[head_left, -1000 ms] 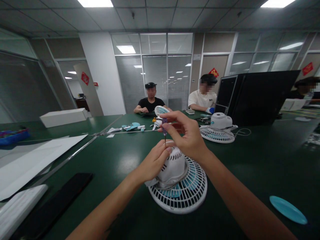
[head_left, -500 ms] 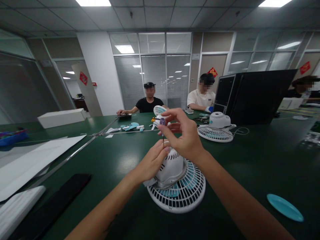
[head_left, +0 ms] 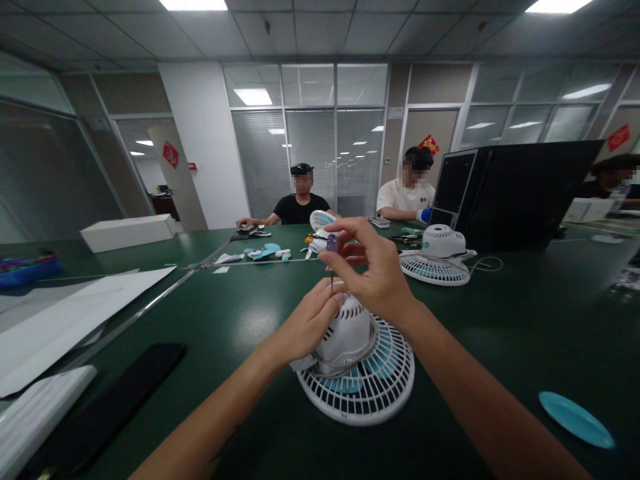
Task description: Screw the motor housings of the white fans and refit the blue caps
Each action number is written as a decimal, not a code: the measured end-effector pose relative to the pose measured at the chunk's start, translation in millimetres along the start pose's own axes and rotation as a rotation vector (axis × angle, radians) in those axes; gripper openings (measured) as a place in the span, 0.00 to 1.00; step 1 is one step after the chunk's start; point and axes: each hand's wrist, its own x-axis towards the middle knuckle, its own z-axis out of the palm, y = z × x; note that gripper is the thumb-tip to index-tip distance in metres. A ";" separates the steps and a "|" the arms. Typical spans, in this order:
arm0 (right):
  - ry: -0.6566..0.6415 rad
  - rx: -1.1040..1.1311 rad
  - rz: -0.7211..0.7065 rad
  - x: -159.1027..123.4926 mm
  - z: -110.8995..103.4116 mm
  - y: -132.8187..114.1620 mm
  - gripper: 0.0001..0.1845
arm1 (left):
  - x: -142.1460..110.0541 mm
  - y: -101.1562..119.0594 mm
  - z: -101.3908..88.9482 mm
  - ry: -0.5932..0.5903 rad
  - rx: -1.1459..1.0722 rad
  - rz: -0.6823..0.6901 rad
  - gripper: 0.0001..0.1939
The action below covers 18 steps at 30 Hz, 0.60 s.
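Note:
A white fan [head_left: 357, 400] with light blue blades lies grille-down on the green table in front of me, its motor housing [head_left: 345, 333] pointing up. My left hand [head_left: 313, 317] is wrapped over the top left of the housing, holding it. Above it, my right hand [head_left: 367, 263] pinches the purple handle of a screwdriver [head_left: 331, 244] between thumb and fingers. The screwdriver stands upright, its shaft running down to the top of the housing beside my left thumb and fingers. Its tip is hidden there. A cord is looped round the housing base.
A light blue oval piece [head_left: 576, 419] lies at the right. Another fan [head_left: 437, 263] and a large black computer case [head_left: 515, 193] stand beyond. To the left are a black slab [head_left: 115, 400], white sheets [head_left: 65, 320] and a white box [head_left: 127, 232]. Two people sit opposite.
The screwdriver stays upright on the housing, while my right fingers shift slightly on its handle. My left hand and the fan keep their places. The person opposite has reached an arm out sideways.

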 end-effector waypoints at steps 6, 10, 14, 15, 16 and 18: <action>-0.045 -0.050 -0.076 -0.3 -2.4 -1.7 0.10 | -0.3 0.5 0.6 0.008 0.002 0.006 0.19; -0.098 0.013 -0.061 -0.2 -4.1 -5.1 0.13 | -0.5 1.4 0.4 0.007 0.005 0.012 0.19; -0.064 -0.033 -0.074 1.3 -4.8 -5.2 0.10 | -0.9 0.7 0.1 0.006 0.004 0.004 0.19; -0.049 -0.047 -0.077 1.6 -5.0 -5.0 0.09 | -1.0 0.3 0.1 0.006 0.005 0.004 0.19; -0.039 -0.054 -0.080 1.8 -5.2 -4.9 0.09 | -1.0 -0.1 0.1 0.005 0.006 0.004 0.19; -0.033 -0.053 -0.082 1.6 -5.6 -4.9 0.10 | -1.0 -0.5 0.2 0.002 0.007 0.006 0.19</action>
